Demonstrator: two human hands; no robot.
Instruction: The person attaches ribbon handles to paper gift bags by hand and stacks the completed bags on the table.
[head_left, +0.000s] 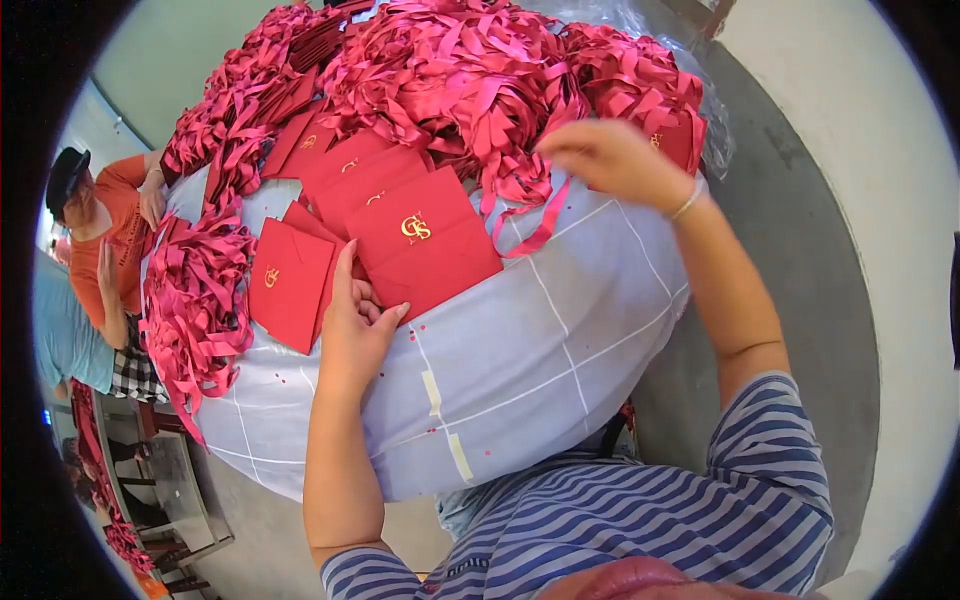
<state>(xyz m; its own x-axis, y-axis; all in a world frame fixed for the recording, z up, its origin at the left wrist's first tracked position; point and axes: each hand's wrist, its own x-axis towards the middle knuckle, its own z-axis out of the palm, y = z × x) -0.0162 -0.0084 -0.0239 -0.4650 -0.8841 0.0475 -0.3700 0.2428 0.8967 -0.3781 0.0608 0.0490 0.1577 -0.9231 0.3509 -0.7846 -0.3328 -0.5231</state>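
Left hand pinches a flat red bag with gold letters, right hand too blurred to tell.

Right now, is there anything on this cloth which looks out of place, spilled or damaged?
Small red specks lie scattered on the cloth, like stray scraps. One ribbon loop sticks out from the heap near the right hand, apart from the tangled rest. No damage stands out.

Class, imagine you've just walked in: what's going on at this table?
The person's left hand touches the edge of a red packet with gold lettering, overlapping other packets on the cloth-covered table. The right hand, blurred, is raised near heaped pink ribbons; whether it holds anything is unclear.
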